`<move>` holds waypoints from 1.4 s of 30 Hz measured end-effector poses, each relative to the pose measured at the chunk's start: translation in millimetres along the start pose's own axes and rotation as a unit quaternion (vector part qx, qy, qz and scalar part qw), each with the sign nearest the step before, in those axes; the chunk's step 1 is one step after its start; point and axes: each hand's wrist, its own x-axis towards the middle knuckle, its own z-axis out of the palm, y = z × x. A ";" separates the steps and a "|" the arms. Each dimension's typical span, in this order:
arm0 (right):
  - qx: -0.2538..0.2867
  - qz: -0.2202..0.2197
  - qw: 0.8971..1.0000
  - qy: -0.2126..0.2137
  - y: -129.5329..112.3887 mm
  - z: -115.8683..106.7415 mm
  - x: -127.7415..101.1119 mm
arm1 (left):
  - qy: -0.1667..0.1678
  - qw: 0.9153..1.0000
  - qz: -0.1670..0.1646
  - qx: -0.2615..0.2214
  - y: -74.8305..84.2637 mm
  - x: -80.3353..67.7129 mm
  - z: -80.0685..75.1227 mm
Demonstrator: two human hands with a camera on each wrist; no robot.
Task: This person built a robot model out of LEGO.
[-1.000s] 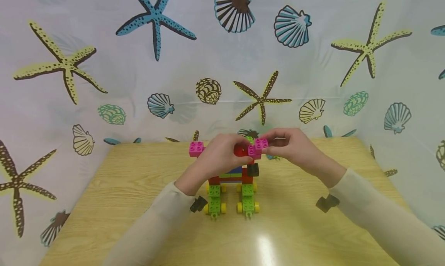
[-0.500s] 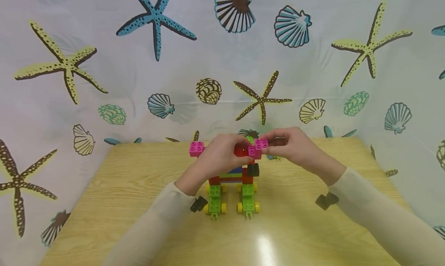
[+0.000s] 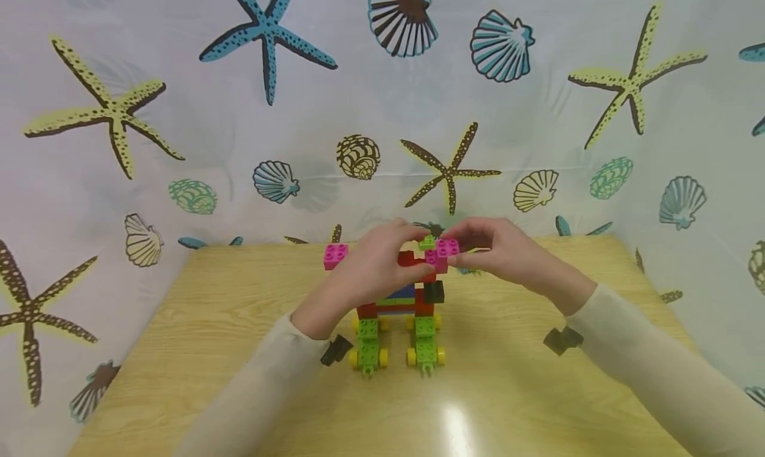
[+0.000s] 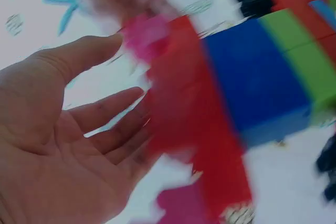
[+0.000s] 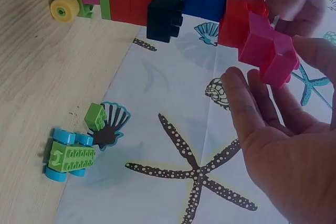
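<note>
A printed sea-life cloth (image 3: 382, 111), all starfish and shells, hangs behind and beside a light wooden table (image 3: 209, 351). Near the middle of the table stands a brick model (image 3: 397, 311): red, blue and green bricks stacked over two green wheeled bases with yellow wheels, a black brick (image 3: 434, 291) jutting from its right side and a pink brick (image 3: 336, 255) sticking out at the upper left. Behind the model, at the table's far edge where the cloth begins, the right wrist view shows a small green cart with blue wheels (image 5: 67, 156) and a loose green brick (image 5: 95, 116) just beside it; from the head view the hands and model hide both.

Both forearms, in pale sleeves, reach in from the near corners and meet at the model's top. The left hand (image 3: 373, 268) covers the upper left of the model, thumb near the red bricks; its wrist view, badly blurred, shows the palm spread with fingers straight beside the red bricks, gripping nothing that I can make out. The right hand (image 3: 508, 251) pinches a second pink brick (image 3: 443, 254) at the model's upper right between thumb and fingertips (image 5: 236, 85). A small green piece (image 3: 427, 242) sits just above it.
</note>
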 end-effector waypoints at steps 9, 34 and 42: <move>-0.008 0.002 1.000 0.000 0.5 12.8 3.3 | 0.125 0.984 -0.031 -0.122 -60.6 -48.9 -37.0; 0.025 0.031 0.999 0.035 11.8 33.1 4.8 | 0.069 0.947 -0.074 -0.305 -111.4 -56.4 0.4; 0.034 0.017 0.999 0.031 9.7 38.1 5.4 | 0.064 0.949 -0.075 -0.300 -121.4 -60.2 1.7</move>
